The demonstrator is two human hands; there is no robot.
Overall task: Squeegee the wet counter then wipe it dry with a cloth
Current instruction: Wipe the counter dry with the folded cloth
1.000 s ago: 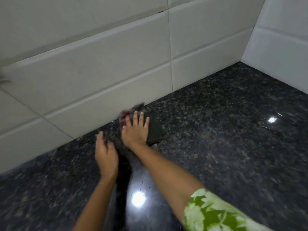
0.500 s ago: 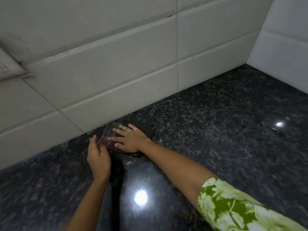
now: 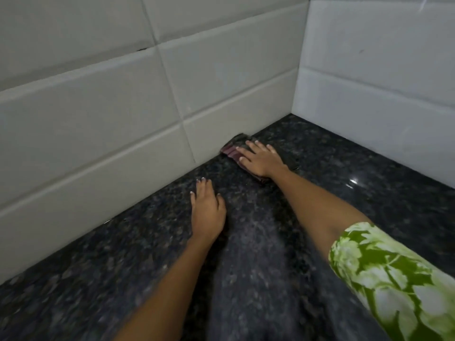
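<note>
I see my right hand (image 3: 262,159) pressing flat, fingers straight, on the dark folded cloth (image 3: 231,151) against the tiled wall (image 3: 118,124); left hand (image 3: 206,212) rests flat on the granite tabletop (image 3: 369,183). The cloth looks soft and light (likely damp), best driven by palm pressure.

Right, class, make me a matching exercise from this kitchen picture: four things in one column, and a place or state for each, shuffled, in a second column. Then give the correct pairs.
Things
1. right hand
2. left hand
3. cloth
4. sleeve

Places or states
A. dark and folded, lying at the foot of the tiled wall
B. green with a pale leaf print, at the lower right
C. flat on the bare counter, holding nothing
D. pressing down flat on the cloth

Pairs: 1-D, 2-C, 3-A, 4-B
</note>
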